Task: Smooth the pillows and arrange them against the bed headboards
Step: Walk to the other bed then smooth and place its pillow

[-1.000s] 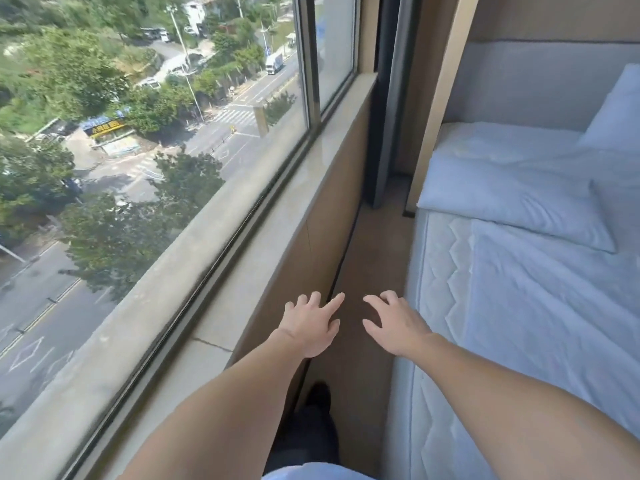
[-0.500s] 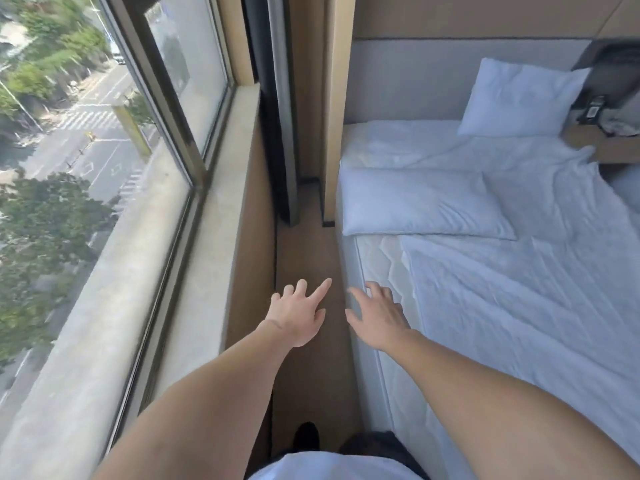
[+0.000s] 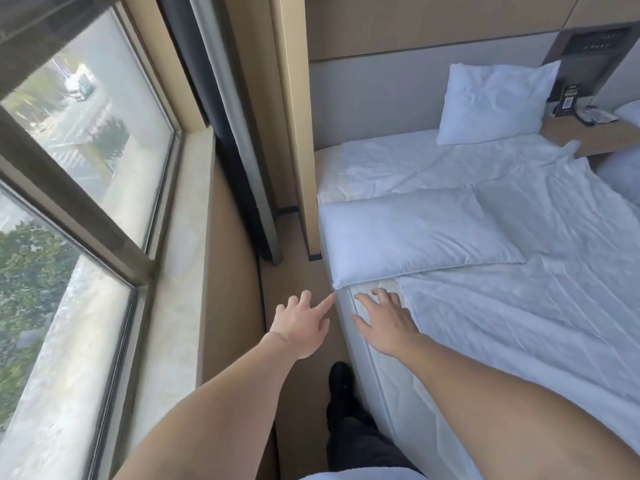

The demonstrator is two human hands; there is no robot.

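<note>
A flat white pillow [image 3: 412, 233] lies across the bed near its left edge, well short of the grey padded headboard [image 3: 374, 98]. A second white pillow [image 3: 495, 102] stands upright against the headboard at the right. My left hand [image 3: 301, 323] is open over the floor gap, its forefinger almost at the flat pillow's near corner. My right hand [image 3: 388, 320] is open with fingers spread over the bare quilted mattress edge [image 3: 377, 386], just below that pillow. Neither hand holds anything.
A rumpled white duvet [image 3: 519, 323] covers the bed. A narrow brown floor strip [image 3: 298, 258] runs between bed and window sill [image 3: 180, 271]. A wooden nightstand [image 3: 588, 136] with a phone stands at the right, with another bed's pillow [image 3: 623, 174] beyond.
My view swung right from the window to the bed and moved closer. Both open hands advanced toward the flat pillow's near corner; the right one is now over the mattress.
</note>
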